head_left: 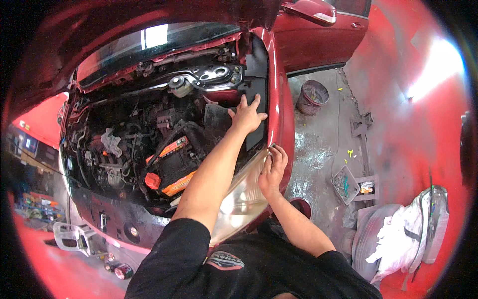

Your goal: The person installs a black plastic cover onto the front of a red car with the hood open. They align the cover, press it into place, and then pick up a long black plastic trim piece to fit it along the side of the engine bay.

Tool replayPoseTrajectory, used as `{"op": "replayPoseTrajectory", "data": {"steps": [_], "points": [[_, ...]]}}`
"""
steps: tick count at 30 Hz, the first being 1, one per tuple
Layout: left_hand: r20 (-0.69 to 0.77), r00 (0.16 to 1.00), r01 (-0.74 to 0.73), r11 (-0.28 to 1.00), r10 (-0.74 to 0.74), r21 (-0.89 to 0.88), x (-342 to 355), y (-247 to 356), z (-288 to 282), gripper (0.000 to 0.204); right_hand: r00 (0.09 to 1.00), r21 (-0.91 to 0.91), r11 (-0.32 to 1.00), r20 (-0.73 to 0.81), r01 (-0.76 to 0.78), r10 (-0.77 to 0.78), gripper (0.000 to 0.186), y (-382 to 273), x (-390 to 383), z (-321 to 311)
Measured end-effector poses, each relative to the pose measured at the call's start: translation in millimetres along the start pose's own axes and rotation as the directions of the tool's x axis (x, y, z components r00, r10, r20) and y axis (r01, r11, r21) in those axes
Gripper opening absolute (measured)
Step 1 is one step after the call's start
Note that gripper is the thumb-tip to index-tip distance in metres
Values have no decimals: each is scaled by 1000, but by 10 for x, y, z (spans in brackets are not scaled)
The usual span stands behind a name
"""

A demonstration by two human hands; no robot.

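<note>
My left hand [246,115] reaches over the engine bay of a red car with its fingers spread. It lies on a flat black panel [255,137] along the inner edge of the red fender [283,109]. My right hand [272,172] is at the front corner of that fender, beside the hazy headlight [244,194]. Its fingers are bent and drawn together at the fender edge, around a small dark spot [272,146]. Whatever they hold there is too small to name.
A battery [174,167] with orange labels and a reservoir [179,86] sit in the bay under the raised hood. On the floor at right stand a bucket [312,97], a plastic basket [345,185] and a tire [371,234]. The car's door [318,42] stands open.
</note>
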State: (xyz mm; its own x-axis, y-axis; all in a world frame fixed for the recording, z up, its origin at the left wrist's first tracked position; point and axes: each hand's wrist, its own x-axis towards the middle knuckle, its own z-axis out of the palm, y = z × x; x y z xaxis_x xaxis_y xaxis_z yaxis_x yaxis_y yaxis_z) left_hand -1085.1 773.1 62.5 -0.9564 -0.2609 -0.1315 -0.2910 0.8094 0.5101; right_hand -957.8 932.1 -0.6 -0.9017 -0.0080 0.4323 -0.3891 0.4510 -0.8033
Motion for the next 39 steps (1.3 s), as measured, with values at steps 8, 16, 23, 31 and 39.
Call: {"op": "replayPoseTrajectory", "data": {"steps": [8, 16, 23, 31, 39], "points": [[-288, 948, -148, 989, 138, -14, -178, -203, 404, 72, 998, 62, 996, 1, -65, 65, 30, 43, -23, -5], [-195, 968, -145, 985, 161, 91, -243, -148, 302, 69, 1000, -23, 1000, 22, 6, -6, 30, 8, -33, -4], [-267, 964, -65, 985, 21, -159, -245, -327, 15, 90, 995, -53, 993, 27, 102, -101, 31, 67, -46, -14], [-352, 923, -100, 980, 156, 172, 812, -129, -518, 90, 997, -7, 1000, 73, 31, -30, 36, 57, -27, -42], [-288, 913, -134, 880, 288, 456, 1738, 304, -93, 62, 997, 174, 985, 76, -12, -2, 44, 79, 50, -164]]}}
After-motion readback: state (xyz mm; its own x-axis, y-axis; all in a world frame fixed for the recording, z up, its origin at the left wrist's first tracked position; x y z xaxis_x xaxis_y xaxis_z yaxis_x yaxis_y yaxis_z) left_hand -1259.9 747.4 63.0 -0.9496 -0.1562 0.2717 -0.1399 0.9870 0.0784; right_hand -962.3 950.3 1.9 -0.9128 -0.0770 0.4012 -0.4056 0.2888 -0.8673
